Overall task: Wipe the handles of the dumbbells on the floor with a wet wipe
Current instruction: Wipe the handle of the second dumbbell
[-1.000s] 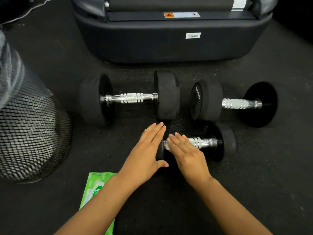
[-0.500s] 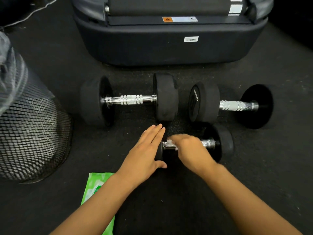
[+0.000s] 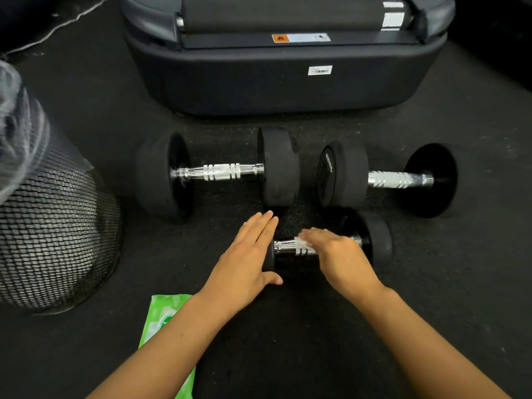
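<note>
Three black dumbbells with chrome handles lie on the dark floor. The small dumbbell [image 3: 380,243] is nearest me. My left hand [image 3: 247,254] rests flat with straight fingers on its left weight and hides most of it. My right hand [image 3: 339,254] curls over its handle [image 3: 285,246], holding a white wet wipe [image 3: 302,242] against the chrome. Only an edge of the wipe shows under my fingers. Behind it lie the large left dumbbell [image 3: 221,171] and the large right dumbbell [image 3: 397,179], both untouched.
A green wet wipe pack [image 3: 164,321] lies on the floor under my left forearm. A black mesh bin [image 3: 57,234] stands at the left. The dark end of a treadmill [image 3: 288,82] sits just behind the dumbbells.
My right hand went from flat over the handle's left end to curled over it, and slid right along the handle with the wipe. My left hand stayed on the weight.
</note>
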A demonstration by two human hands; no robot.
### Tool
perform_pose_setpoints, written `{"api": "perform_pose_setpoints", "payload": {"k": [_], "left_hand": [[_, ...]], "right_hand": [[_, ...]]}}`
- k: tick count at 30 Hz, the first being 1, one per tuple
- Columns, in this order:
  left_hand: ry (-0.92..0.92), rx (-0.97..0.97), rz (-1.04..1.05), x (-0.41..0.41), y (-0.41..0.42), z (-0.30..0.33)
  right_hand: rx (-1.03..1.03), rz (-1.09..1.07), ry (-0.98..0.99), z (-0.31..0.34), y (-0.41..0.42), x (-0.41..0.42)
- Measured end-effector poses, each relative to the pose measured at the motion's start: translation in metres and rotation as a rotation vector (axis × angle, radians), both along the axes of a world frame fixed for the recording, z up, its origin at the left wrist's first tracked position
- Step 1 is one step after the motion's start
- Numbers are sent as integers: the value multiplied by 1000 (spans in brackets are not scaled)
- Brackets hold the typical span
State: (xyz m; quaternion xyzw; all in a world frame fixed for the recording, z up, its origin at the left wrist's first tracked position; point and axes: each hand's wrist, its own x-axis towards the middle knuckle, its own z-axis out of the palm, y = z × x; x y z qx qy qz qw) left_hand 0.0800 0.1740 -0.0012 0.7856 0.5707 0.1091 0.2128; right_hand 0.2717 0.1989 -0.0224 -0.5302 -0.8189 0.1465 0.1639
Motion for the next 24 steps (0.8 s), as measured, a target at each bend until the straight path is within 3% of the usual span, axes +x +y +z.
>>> {"api": "perform_pose_setpoints", "payload": {"k": [3, 7, 11, 16, 20, 24], "left_hand": [[6, 12, -6, -1, 2, -2], [1, 8, 3, -1, 1, -4], [-13, 16, 1, 0, 2, -3], [-24, 0, 6, 0, 1, -4], [-38, 19, 11, 1, 2, -6], [-57, 22, 16, 1, -2, -8]], "right_hand": [[-14, -150, 3, -1, 4, -4], [85, -128, -29, -13, -9, 1], [2, -210, -64, -2, 4, -4], [193, -58, -31, -22, -15, 3], [162, -152, 29, -24, -8, -16], [243, -20, 13, -32, -19, -25]]}}
